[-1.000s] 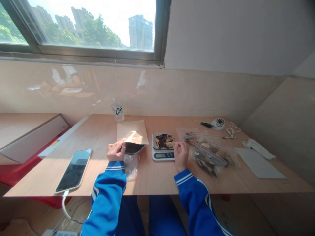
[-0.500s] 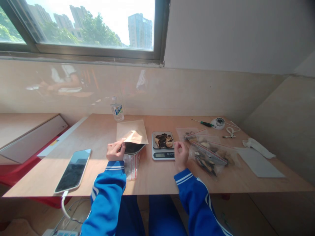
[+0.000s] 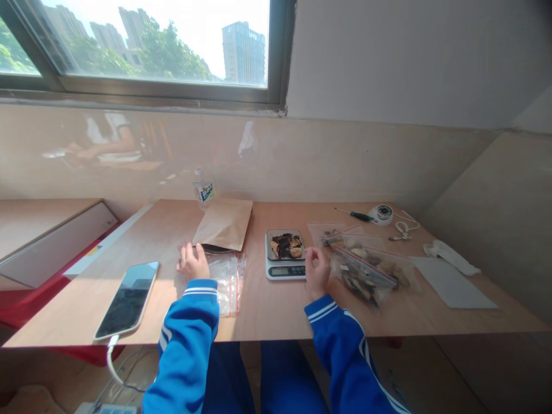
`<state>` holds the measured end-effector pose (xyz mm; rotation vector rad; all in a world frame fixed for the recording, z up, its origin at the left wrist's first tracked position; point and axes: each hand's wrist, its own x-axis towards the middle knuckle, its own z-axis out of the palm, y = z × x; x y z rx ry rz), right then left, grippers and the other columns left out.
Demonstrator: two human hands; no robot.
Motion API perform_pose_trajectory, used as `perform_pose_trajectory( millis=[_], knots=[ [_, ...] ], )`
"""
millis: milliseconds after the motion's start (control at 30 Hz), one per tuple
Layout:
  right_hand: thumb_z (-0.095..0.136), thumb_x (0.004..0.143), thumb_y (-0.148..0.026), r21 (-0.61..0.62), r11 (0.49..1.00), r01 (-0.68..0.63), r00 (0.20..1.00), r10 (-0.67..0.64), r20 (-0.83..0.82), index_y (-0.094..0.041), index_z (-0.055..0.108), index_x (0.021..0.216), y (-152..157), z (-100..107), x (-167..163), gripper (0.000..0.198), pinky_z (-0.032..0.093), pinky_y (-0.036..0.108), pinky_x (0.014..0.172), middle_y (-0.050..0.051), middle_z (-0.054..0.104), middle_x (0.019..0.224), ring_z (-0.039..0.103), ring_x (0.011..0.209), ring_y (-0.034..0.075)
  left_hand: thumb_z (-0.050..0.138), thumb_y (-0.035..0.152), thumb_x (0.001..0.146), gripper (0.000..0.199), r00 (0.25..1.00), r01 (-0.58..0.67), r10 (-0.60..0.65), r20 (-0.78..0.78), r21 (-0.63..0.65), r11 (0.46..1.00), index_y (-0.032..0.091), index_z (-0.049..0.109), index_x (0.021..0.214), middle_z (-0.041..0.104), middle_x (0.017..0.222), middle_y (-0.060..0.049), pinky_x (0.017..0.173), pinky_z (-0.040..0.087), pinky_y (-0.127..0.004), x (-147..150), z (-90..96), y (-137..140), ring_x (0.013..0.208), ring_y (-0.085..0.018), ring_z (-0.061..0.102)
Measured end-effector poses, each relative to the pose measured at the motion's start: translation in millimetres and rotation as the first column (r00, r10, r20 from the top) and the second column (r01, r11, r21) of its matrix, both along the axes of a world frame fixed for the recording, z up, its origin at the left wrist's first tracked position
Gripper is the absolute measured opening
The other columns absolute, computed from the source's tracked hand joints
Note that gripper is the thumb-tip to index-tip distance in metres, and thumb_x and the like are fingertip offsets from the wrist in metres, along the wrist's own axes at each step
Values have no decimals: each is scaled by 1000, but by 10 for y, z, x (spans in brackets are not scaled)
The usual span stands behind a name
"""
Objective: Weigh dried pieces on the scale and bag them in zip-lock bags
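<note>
Nearby, phone (image 3: 127, 300), screwdriver (image 3: 360, 216), pouch (image 3: 225, 224) before bottle (image 3: 204, 190)

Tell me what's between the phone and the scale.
In the head view, from phone to scale: the left hand with its blue sleeve, then clear zip bags, then a strip of tabletop.

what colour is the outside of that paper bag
Light brown; the paper bag shows best in the head view.
</note>
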<state>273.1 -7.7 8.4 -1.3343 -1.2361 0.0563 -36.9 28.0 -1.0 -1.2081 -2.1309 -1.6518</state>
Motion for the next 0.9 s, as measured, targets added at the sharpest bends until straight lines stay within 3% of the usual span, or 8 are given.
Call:
perform_pose_trajectory(
  millis=[67,167,267,367,467,600,767,900],
  knots=[
    [45,91,-43,-9,1000,1,1000,-1,-6,-18,61,75,-2,1,-2,34,46,34,72,6,68,77,58,67,18,50,26,84,27,1000,1,1,-25,54,999,14,65,103,63,114,-17,98,42,-48,27,32,-34,109,-28,57],
    [45,91,-45,-26,1000,-4,1000,4,-11,-18,61,77,-1,-9,-1,35,46,34,71,7,68,77,58,68,19,44,17,82,22,982,171,-160,-102,110,979,13,63,92,62,98,-12,77,50,-32,132,130,-167,82,-17,59],
    [45,91,-45,-39,999,-13,1000,13,-12,-17,62,77,7,-21,4,35,46,33,70,8,69,79,58,68,19,44,15,81,17,942,318,-305,-142,81,945,15,61,81,62,90,-7,60,47,-24,242,257,-326,66,-11,53],
    [45,91,-46,-37,999,-7,1000,6,-23,-17,63,77,19,-28,5,37,46,32,68,8,69,78,58,67,18,46,18,82,14,920,364,-348,-180,59,930,18,60,81,63,91,-5,54,45,-23,290,364,-476,57,-9,49],
    [46,91,-47,-26,1000,-10,999,9,-40,-17,63,77,29,-31,-7,37,46,32,67,8,69,77,58,67,18,46,23,84,12,895,380,-409,-178,-174,908,22,58,85,63,83,-2,53,43,-25,309,378,-621,52,-9,52],
    [46,91,-44,-16,998,-54,998,53,-39,-17,63,77,24,-29,-26,35,46,31,66,8,68,76,57,66,18,62,44,77,24,790,349,-573,-217,-609,712,25,51,69,58,64,1,44,31,-25,381,252,-756,53,-16,60],
    [46,92,-38,63,998,-24,998,20,56,-18,61,75,-55,23,-1,30,45,32,67,5,67,72,53,60,16,59,40,81,25,755,298,-601,-260,-681,669,24,49,66,56,64,3,43,23,-24,421,172,-732,52,-17,60],
    [46,92,-32,112,983,-146,972,121,201,-20,59,71,-274,136,-110,27,43,32,66,3,66,67,50,57,15,58,33,81,21,741,326,-625,-246,-682,655,23,50,65,59,67,2,44,24,-24,454,270,-722,56,-16,60]
  ],
)
